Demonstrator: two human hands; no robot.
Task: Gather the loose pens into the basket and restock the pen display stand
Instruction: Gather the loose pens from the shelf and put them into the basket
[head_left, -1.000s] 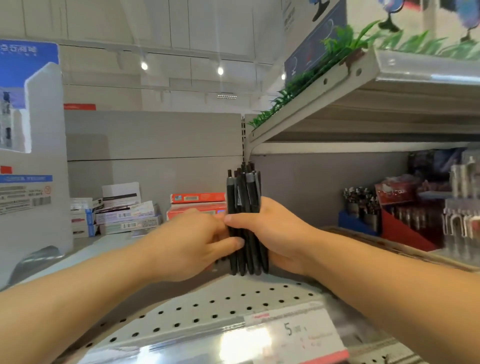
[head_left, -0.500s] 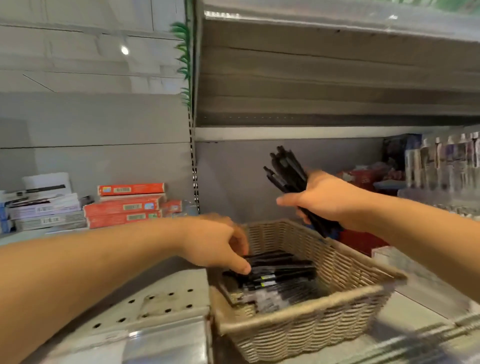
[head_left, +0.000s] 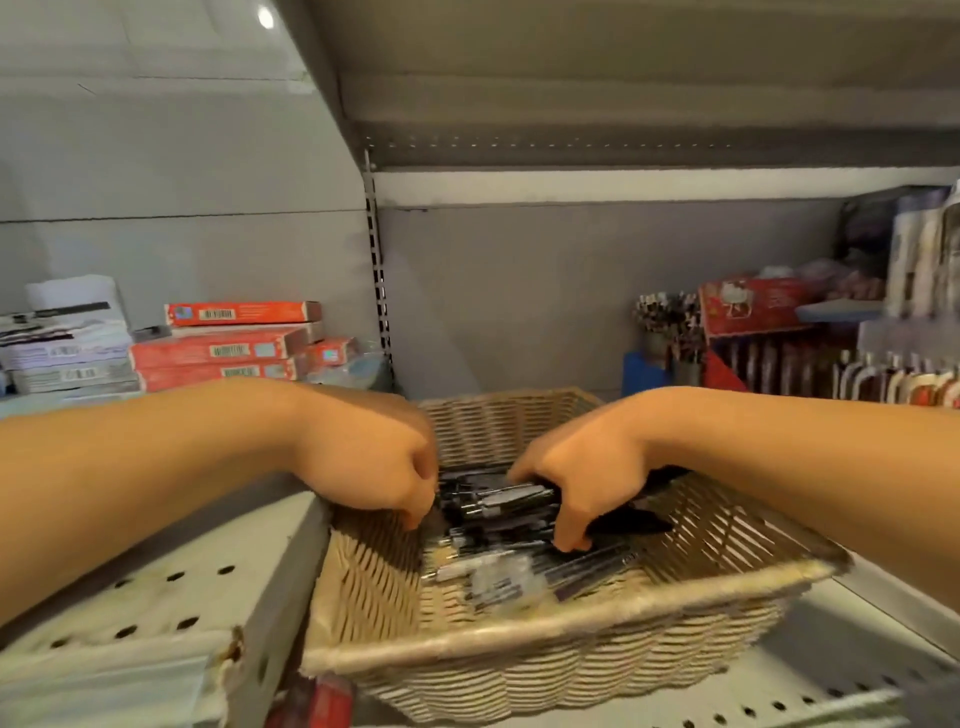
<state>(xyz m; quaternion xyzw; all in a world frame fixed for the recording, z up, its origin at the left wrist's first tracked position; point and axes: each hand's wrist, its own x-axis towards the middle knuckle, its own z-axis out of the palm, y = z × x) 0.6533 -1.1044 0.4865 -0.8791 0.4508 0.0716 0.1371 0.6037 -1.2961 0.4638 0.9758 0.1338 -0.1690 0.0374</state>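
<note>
A woven wicker basket (head_left: 545, 618) sits on the shelf in front of me with several black pens (head_left: 498, 566) lying in its bottom. My right hand (head_left: 587, 467) is down inside the basket and grips a bundle of black pens (head_left: 498, 501) that lies across the pile. My left hand (head_left: 379, 462) reaches into the basket's left side with its fingers curled down among the pens; whether it holds one is hidden. A pen display stand (head_left: 883, 374) with rows of pens stands at the far right of the shelf.
Red and white boxes (head_left: 223, 348) are stacked on the left shelf behind my left arm. A perforated white shelf edge (head_left: 171, 597) lies left of the basket. Cups of pens (head_left: 670, 332) and a red carton (head_left: 753, 306) stand at the back right. An upper shelf hangs overhead.
My right hand came down from above the basket with the pen bundle and now lies inside it. My left hand has moved deeper into the basket. The view has tilted down and to the right.
</note>
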